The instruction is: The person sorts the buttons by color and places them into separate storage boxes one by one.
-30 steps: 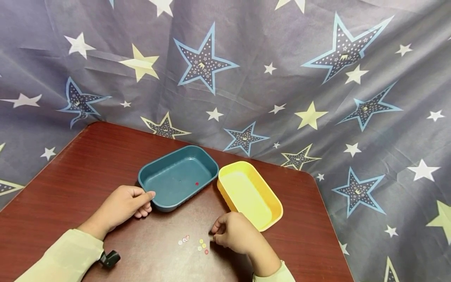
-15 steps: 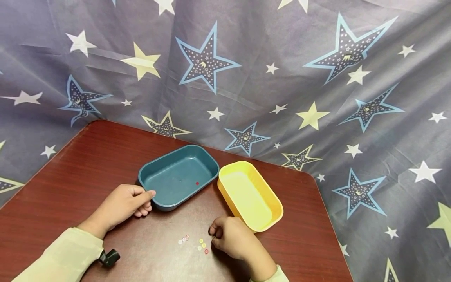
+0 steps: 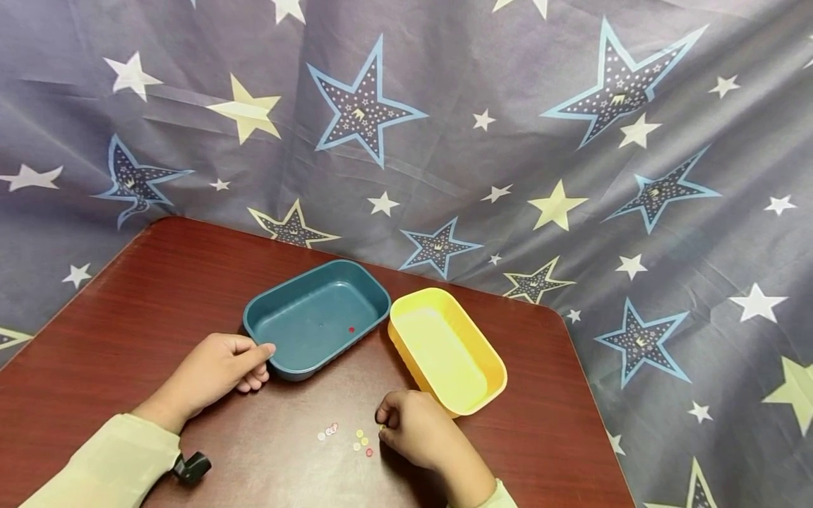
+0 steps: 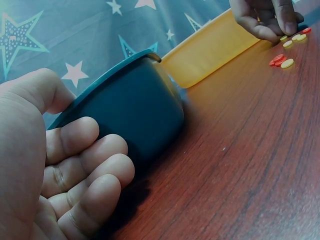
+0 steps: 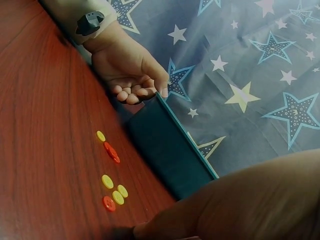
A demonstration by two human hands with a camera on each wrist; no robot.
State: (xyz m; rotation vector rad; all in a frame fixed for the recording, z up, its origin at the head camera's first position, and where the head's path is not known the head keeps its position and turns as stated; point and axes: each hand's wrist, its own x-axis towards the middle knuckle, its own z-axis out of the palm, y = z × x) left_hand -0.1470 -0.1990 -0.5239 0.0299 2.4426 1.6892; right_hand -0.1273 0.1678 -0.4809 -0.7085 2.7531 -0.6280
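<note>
My left hand [image 3: 219,363] pinches the near left rim of the teal tray [image 3: 293,371] between thumb and curled fingers; one small red button [image 3: 351,329] lies inside it. Lower on the table, my right hand [image 3: 424,432] is bent down with thumb and forefinger at the tabletop. A yellow button [image 4: 283,38] shows at its fingertips, pinched there. Beside those fingertips lie loose yellow buttons [image 5: 118,197] and a red button [image 5: 109,203]. A little left of them are overlapping red buttons [image 5: 112,152] with a yellow one. In the right wrist view the right fingertips are mostly hidden.
A yellow tray [image 3: 498,384] stands just behind the right hand, its far end close to the teal tray. Both sit on the reddish-brown table [image 3: 184,275]. A grey curtain [image 3: 457,162] printed with stars hangs beyond the table's far edge. A black wrist device [image 3: 193,467] sits at the left cuff.
A yellow button now shows at the right fingertips, where none was visible half a second ago. The right hand has drawn slightly down from the yellow tray. The left hand keeps its hold.
</note>
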